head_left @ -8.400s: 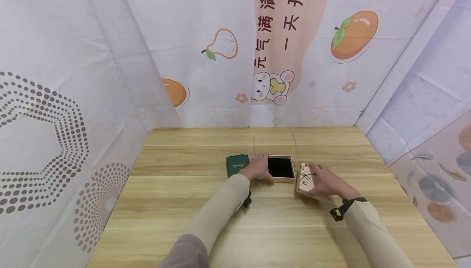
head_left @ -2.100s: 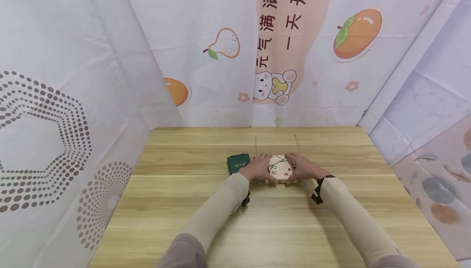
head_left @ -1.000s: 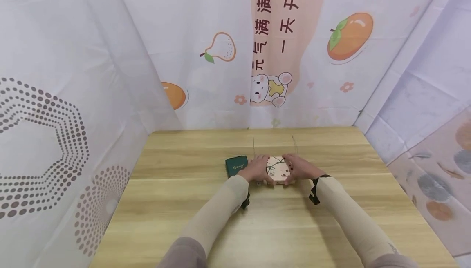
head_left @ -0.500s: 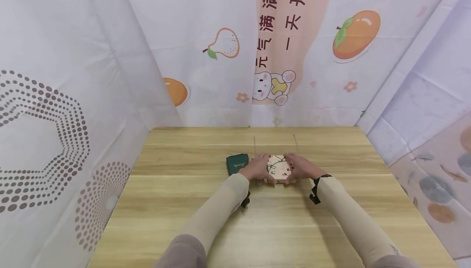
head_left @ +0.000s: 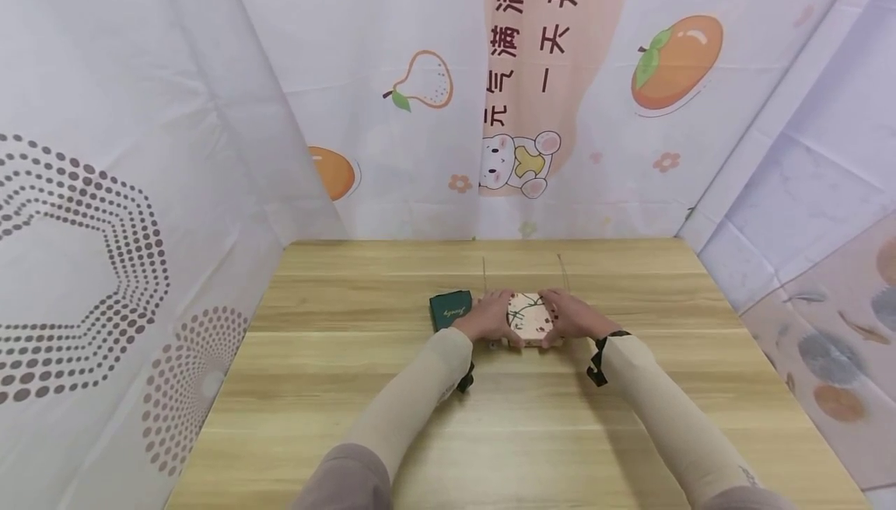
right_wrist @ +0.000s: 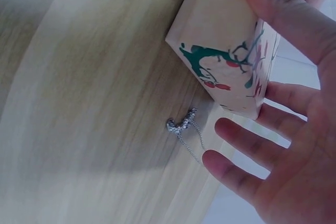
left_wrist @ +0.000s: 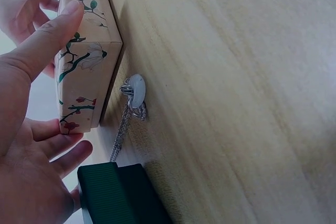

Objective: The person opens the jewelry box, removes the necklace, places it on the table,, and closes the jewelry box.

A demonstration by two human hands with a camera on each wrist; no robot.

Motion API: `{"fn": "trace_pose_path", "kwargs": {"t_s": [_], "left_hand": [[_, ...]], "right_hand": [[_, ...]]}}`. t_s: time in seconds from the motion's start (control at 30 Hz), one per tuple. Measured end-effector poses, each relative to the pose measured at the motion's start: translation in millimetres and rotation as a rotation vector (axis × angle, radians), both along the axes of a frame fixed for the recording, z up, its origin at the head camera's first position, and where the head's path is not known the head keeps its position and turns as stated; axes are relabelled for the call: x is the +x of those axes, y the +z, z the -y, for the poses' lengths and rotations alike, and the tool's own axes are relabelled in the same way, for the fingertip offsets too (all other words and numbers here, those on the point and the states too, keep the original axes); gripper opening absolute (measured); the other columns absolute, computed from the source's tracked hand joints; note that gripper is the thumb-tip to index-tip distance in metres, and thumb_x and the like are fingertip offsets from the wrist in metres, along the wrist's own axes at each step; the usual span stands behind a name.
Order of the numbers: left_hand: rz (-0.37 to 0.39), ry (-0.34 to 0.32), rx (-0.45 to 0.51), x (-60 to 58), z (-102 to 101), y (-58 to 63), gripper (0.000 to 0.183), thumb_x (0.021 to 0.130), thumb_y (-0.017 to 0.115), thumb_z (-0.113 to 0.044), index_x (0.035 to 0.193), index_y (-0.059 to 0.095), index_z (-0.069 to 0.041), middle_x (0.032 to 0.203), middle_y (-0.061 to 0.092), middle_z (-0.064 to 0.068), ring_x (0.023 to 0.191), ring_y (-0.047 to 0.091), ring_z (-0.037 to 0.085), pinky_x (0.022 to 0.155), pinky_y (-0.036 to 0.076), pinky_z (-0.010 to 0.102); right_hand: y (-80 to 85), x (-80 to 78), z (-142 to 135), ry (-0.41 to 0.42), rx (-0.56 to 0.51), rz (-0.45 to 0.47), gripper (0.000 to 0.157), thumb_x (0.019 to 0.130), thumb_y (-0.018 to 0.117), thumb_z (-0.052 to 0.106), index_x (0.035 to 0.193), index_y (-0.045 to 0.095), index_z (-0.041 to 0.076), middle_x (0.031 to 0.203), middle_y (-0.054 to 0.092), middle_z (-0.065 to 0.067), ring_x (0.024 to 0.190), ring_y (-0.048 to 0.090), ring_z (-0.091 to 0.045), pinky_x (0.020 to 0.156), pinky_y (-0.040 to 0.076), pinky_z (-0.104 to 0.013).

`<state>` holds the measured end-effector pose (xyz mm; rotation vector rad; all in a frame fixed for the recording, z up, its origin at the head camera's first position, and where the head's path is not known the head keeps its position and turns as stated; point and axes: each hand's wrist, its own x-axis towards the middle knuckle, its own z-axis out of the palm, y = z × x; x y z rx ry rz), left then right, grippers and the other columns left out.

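Observation:
A small cream jewelry box (head_left: pixel 530 317) printed with flowers and branches sits lidded on the table. My left hand (head_left: pixel 493 316) holds its left side, thumb (left_wrist: pixel 44 38) on the near face and fingers toward the far edge. From the right, my right hand (head_left: pixel 572 316) grips it likewise, with two fingers spread off the box in the right wrist view. A silver necklace with a pale ring pendant (left_wrist: pixel 137 92) lies just left of the box. To its right is another silver necklace (right_wrist: pixel 181 124) with a sparkling pendant. The inside of the box is hidden.
A dark green case (head_left: pixel 451 309) with gold lettering lies left of my left hand. Thin necklace chains (head_left: pixel 563 270) stretch toward the back of the wooden table (head_left: pixel 518 432). Printed white curtains (head_left: pixel 392 160) stand behind and at both sides.
Over eight seconds ago the box stood uncovered, its black inside showing, with the lid in my right hand at right. Now the lid covers it. In the last two seconds both hands stay on it.

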<state>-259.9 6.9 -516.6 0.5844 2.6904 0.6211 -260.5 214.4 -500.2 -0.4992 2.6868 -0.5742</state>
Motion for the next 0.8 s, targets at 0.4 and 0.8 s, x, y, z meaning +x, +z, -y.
{"fn": "trace_pose_path", "kwargs": {"t_s": [0.4, 0.8], "left_hand": [[0.013, -0.002, -0.003, 0.5, 0.0, 3.0, 0.109, 0.069, 0.084, -0.053, 0.153, 0.027, -0.012, 0.156, 0.035, 0.006, 0.145, 0.030, 0.027, 0.119, 0.020, 0.051], [0.008, -0.010, -0.041, 2.0, -1.7, 4.8, 0.108, 0.071, 0.081, -0.055, 0.153, 0.026, -0.012, 0.157, 0.033, 0.006, 0.146, 0.029, 0.025, 0.119, 0.018, 0.053]], "right_hand": [[2.7, 2.0, -0.6, 0.020, -0.029, 0.004, 0.111, 0.062, 0.092, 0.029, 0.148, 0.031, -0.005, 0.152, 0.030, -0.032, 0.135, 0.035, -0.051, 0.108, 0.034, -0.061], [2.4, 2.4, -2.3, 0.043, -0.048, 0.020, 0.110, 0.065, 0.091, 0.025, 0.150, 0.028, -0.006, 0.154, 0.027, -0.031, 0.139, 0.031, -0.050, 0.109, 0.032, -0.060]]}}
